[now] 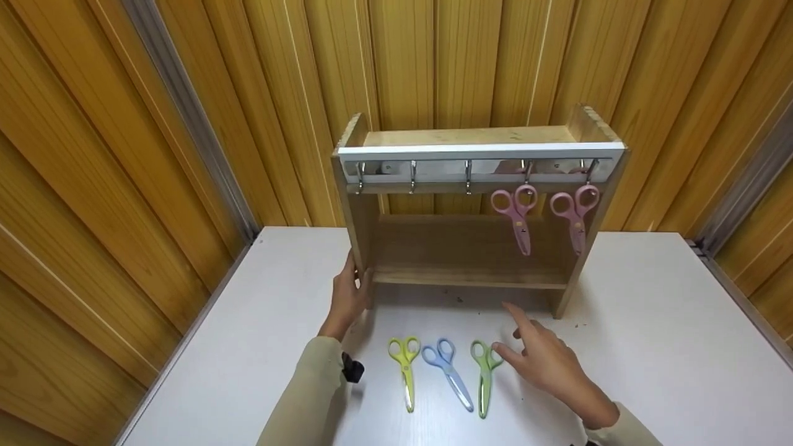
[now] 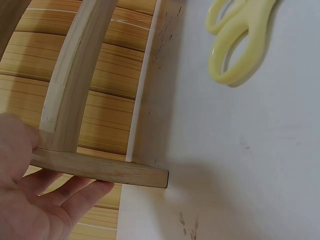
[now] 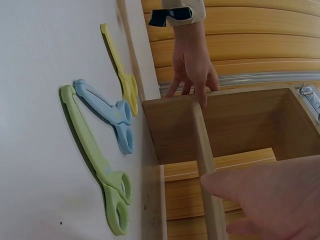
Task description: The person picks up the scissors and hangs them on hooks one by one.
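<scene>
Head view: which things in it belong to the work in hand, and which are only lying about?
Likely belonging:
wooden hook rack, gripped by the left hand
two pairs of pink scissors on its hooks
yellow scissors, blue scissors, green scissors on the tabletop

Likely lying about:
dark tabletop specks

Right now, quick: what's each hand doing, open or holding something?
Left hand: closed, gripping the rack by its side.
Right hand: open, holding nothing.

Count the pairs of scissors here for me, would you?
5. One pink pair and a second pink pair hang from hooks on the rack; the yellow pair, blue pair and green pair lie on the white table in front of it.
</scene>
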The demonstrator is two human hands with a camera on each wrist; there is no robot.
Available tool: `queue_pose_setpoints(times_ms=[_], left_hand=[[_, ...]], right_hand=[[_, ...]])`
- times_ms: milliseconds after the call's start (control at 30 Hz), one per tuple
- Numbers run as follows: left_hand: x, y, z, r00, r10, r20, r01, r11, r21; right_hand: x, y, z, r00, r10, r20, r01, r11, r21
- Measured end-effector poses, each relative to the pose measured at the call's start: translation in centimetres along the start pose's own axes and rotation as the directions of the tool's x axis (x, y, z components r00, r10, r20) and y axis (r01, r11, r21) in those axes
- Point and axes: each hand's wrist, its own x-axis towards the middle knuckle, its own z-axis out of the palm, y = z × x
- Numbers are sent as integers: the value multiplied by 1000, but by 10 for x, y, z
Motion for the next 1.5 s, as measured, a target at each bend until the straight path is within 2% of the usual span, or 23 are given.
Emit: queue_pose_setpoints(times_ms=[233, 367, 800, 967, 1200, 1367, 1500], left_hand=[[-1, 0, 1, 1000, -28, 0, 28, 999, 27], [-2, 0, 1, 1000, -1, -9, 2, 1000, 17], [-1, 0, 0, 1000, -1, -13, 1, 1000, 22], [-1, 1, -1, 1000, 3, -12, -3, 1000, 22], [-1, 2, 1, 1000, 17, -12, -17, 999, 29], [-1, 1, 1, 1000, -16, -4, 16, 1000, 22], [-1, 0, 1, 1000, -3, -6, 4, 1000, 20]], right_hand=[[-11, 0, 19, 1000, -22, -12, 22, 999, -30], [-17, -1, 29, 999, -35, -15, 34, 998, -46], [-27, -3, 56, 997, -24, 67, 30, 996, -82], [-28, -2, 58, 996, -16, 83, 25, 994, -108], [-30, 2, 56, 996, -64, 60, 72, 989, -132], [-30, 4, 50, 995, -55, 86, 66, 989, -130], [-30, 8, 43, 991, -49, 124, 63, 992, -108]])
